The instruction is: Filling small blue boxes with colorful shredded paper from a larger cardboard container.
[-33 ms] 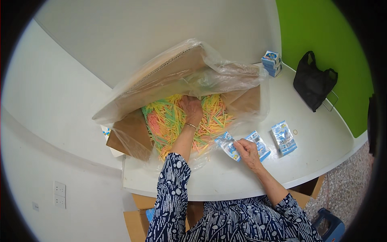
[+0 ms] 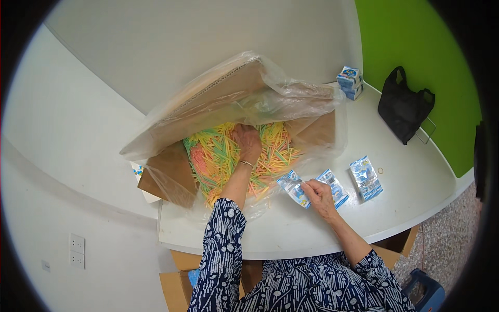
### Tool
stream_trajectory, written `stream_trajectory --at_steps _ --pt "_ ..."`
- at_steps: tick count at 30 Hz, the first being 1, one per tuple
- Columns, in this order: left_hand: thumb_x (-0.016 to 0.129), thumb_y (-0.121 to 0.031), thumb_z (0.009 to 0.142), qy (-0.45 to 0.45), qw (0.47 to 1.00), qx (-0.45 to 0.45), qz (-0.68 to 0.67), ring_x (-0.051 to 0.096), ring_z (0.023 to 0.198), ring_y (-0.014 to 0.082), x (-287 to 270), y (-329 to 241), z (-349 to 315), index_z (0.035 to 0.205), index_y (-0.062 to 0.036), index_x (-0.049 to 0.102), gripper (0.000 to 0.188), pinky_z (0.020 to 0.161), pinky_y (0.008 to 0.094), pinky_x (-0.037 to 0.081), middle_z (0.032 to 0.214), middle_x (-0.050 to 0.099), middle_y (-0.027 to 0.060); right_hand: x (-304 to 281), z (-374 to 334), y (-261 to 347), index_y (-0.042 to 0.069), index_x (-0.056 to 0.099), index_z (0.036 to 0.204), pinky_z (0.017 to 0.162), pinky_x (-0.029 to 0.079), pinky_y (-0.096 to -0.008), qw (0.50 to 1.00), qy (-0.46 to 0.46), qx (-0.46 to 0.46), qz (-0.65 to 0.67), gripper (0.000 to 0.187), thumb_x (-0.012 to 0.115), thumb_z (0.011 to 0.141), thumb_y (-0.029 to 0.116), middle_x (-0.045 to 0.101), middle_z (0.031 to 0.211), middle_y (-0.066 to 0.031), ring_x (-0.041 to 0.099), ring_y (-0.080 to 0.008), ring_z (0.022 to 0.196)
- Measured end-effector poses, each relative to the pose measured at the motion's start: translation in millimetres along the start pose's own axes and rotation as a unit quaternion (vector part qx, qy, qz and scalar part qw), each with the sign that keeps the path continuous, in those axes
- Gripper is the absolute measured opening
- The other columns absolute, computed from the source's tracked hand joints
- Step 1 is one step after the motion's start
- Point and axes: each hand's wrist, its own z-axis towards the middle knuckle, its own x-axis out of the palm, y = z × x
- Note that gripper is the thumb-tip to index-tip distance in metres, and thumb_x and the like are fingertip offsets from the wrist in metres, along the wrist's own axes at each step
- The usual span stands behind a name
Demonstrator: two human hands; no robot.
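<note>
My left hand (image 2: 248, 143) reaches into a large cardboard box (image 2: 174, 171) lined with clear plastic film (image 2: 317, 93). Its fingers dig down among thin pastel sticks (image 2: 280, 148) in yellow, green, pink and orange, so the fingertips are hidden. To the right, in front of the box, my right hand (image 2: 319, 197) pinches a small blue-and-white printed packet (image 2: 294, 188) between thumb and fingers. A second packet (image 2: 333, 183) lies on the table just behind that hand, partly covered by it. Farther right rests a similar packet (image 2: 366, 178), flat and apart from both hands.
On the white table (image 2: 416, 182), a small ring-shaped band (image 2: 380, 170) lies beside the right packet. Blue-and-white packs (image 2: 350, 83) are stacked at the back corner. A black bag (image 2: 406, 106) hangs by the green wall. Cardboard boxes (image 2: 174, 286) stand below the table edge.
</note>
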Motion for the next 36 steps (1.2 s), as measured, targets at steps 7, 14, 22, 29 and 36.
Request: stream_trajectory --at_steps 7,14,22,29,36 --pt "0.053 -0.009 0.076 -0.015 0.999 -0.02 -0.027 0.046 0.091 0.0312 0 12 -11 0.105 -0.0011 0.055 0.03 0.076 0.0441 0.032 0.098 0.055 0.0156 2 -1 -3 -0.004 0.065 0.086 0.056 0.04 -0.0262 1.0 -0.02 -0.011 0.007 0.023 0.06 0.089 0.018 0.06 0.066 -0.0065 0.049 -0.0102 0.06" --pt "0.048 -0.014 0.089 0.038 0.967 -0.205 -0.147 0.053 0.086 0.0299 -39 7 -5 0.1 -0.0021 0.051 0.017 0.071 0.0427 0.037 0.096 0.06 0.0155 3 0 -12 -0.001 0.065 0.086 0.056 0.034 -0.0196 0.996 -0.031 0.033 0.08 0.025 0.056 0.093 0.021 0.053 0.07 0.0062 0.042 -0.0019 0.065" --pt "0.045 -0.021 0.098 0.151 0.421 -0.404 -0.798 0.061 0.086 0.025 -94 -4 -37 0.094 -0.0024 0.051 0.02 0.076 0.0385 0.051 0.098 0.061 0.0167 44 19 27 0.004 0.06 0.097 0.07 0.041 -0.02 0.914 -0.068 0.13 0.378 0.022 0.054 0.094 0.025 0.058 0.083 0.0003 0.051 -0.007 0.076" --pt "0.053 -0.022 0.095 0.102 0.349 -0.403 -0.84 0.059 0.086 0.0186 -103 -71 -77 0.1 -0.0028 0.055 0.019 0.077 0.0319 0.05 0.094 0.06 0.0096 98 57 -9 0.003 0.054 0.108 0.088 0.046 -0.0301 0.763 -0.11 0.127 0.624 0.022 0.045 0.098 0.021 0.059 0.101 -0.0076 0.056 -0.0169 0.097" --pt "0.056 -0.017 0.093 0.079 0.507 -0.391 -0.764 0.051 0.068 0.0072 -106 -84 -92 0.095 -0.0049 0.056 0.012 0.059 0.022 0.043 0.082 0.056 0.0 96 48 6 0.001 0.054 0.111 0.089 0.047 -0.0324 0.784 -0.127 0.163 0.585 0.024 0.045 0.098 0.019 0.059 0.105 -0.0085 0.058 -0.0173 0.094"
